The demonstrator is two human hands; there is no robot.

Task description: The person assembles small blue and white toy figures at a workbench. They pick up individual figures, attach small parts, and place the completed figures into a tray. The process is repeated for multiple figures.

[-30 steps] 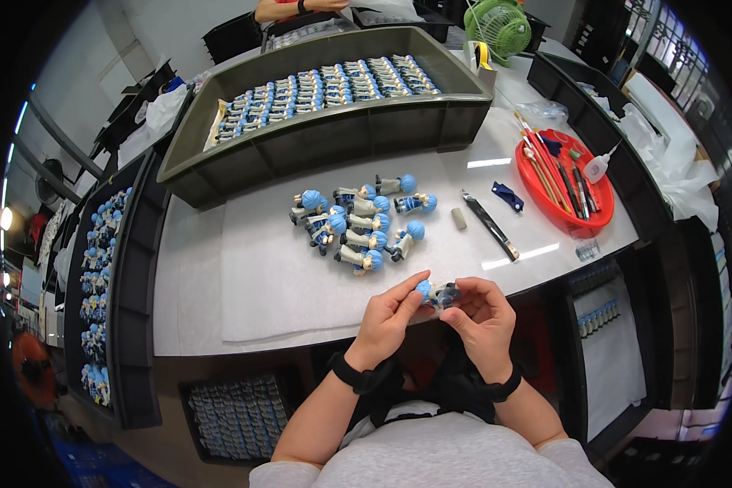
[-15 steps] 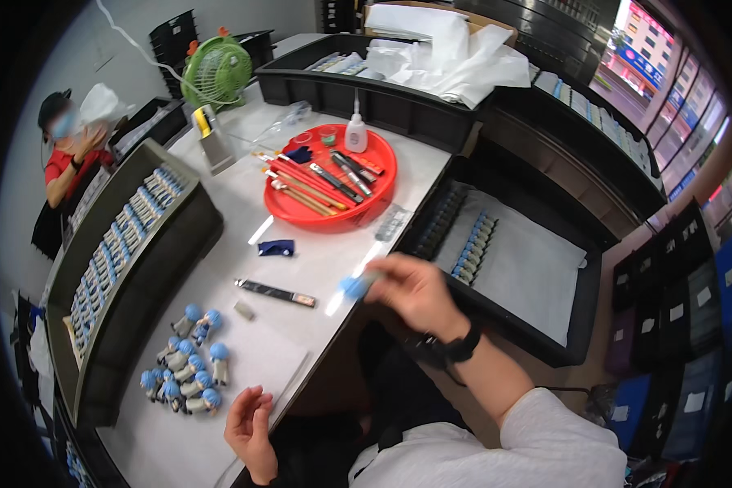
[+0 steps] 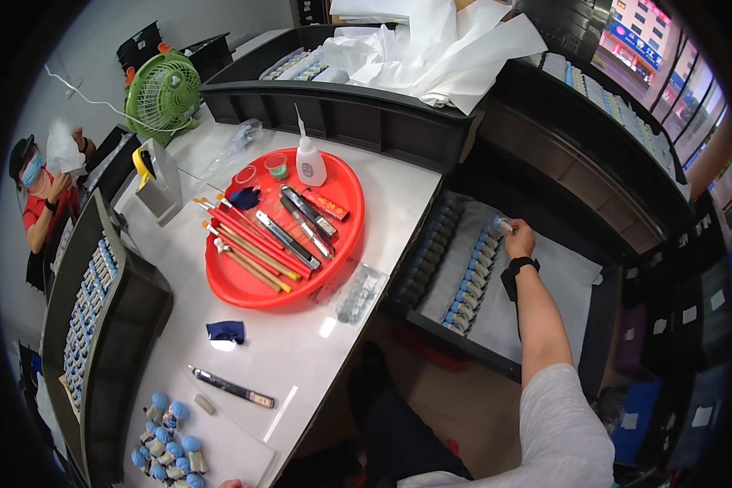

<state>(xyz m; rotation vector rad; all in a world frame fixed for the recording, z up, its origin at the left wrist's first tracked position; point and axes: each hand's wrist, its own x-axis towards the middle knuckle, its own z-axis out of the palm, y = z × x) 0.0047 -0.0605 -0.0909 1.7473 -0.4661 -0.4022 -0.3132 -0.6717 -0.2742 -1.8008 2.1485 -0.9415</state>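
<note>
My right hand (image 3: 520, 241) reaches into the black crate on the right. Its fingers are closed on a small blue-topped figurine (image 3: 503, 223) at the far end of a row of figurines (image 3: 468, 285) lying on white lining paper (image 3: 537, 285). Only a sliver of my left hand (image 3: 232, 484) shows at the lower edge, near a loose pile of blue-haired figurines (image 3: 167, 447); its fingers are mostly out of sight. On the table near that pile lie a black craft knife (image 3: 232, 386), a small grey block (image 3: 205, 404) and a dark blue cloth (image 3: 225, 332).
A red round tray (image 3: 350, 220) holds brushes, knives and a white squeeze bottle (image 3: 310, 163). Figurine-filled crates stand left (image 3: 130, 317) and behind (image 3: 342, 110), the latter heaped with white paper. A green fan (image 3: 163, 93) is at the back. A masked person (image 3: 45, 195) works far left.
My right hand has moved from above the table edge rightward into the black crate with the figurine. My left hand has dropped almost out of view. The view has shifted to the right.
</note>
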